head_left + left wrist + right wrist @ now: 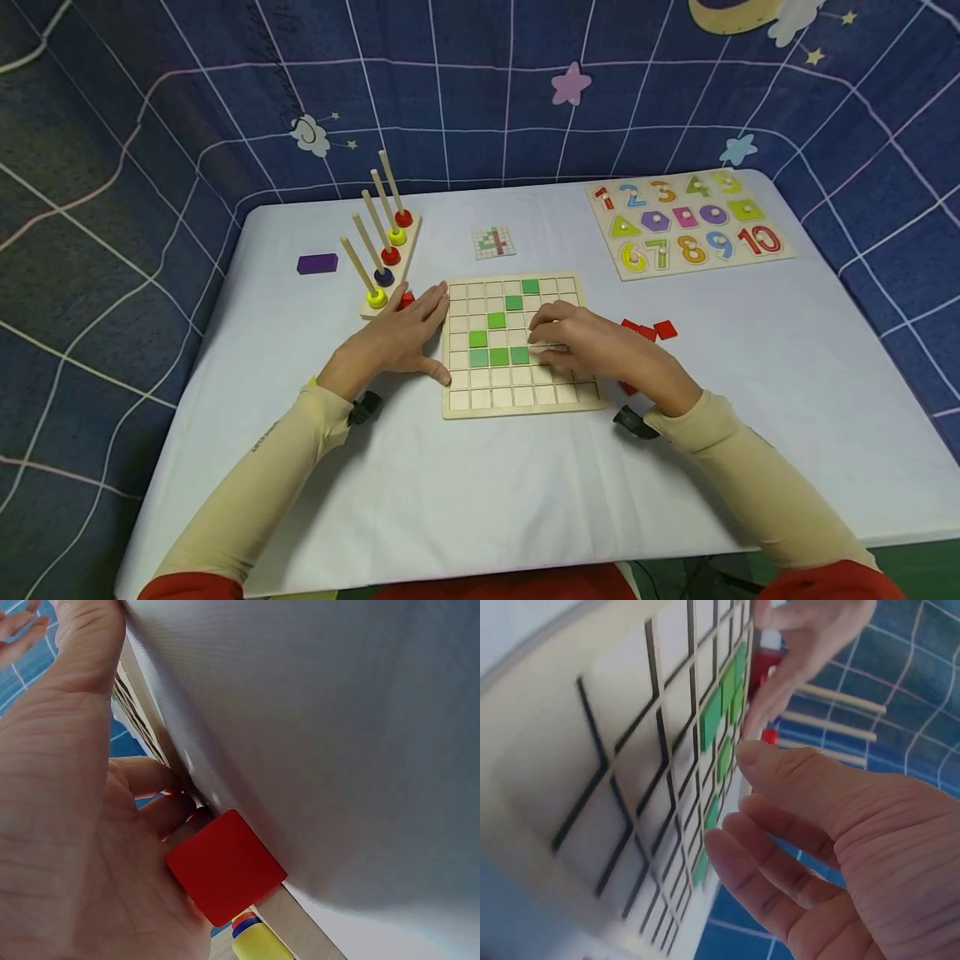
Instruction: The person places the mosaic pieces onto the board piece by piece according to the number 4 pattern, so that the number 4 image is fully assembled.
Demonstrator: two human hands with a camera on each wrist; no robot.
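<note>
A wooden grid board (525,412) lies on the table, with several green tiles (498,357) set in its squares. My left hand (397,337) rests along the board's left edge, fingers extended and thumb at the rim. Close to that palm is a red block (225,868), which the hand mostly covers in the head view. Over the right half of the board, my right hand (581,337) hovers beside the last green tile (519,355) of the lower row. In the right wrist view its thumb (780,769) and fingers are apart, and nothing shows between them.
Loose red tiles (664,330) lie right of the board, partly under the right forearm. A peg stand (408,242) with coloured rings is at the left, near a purple block (317,264). Behind lie a small pattern card (493,242) and a number puzzle (686,221).
</note>
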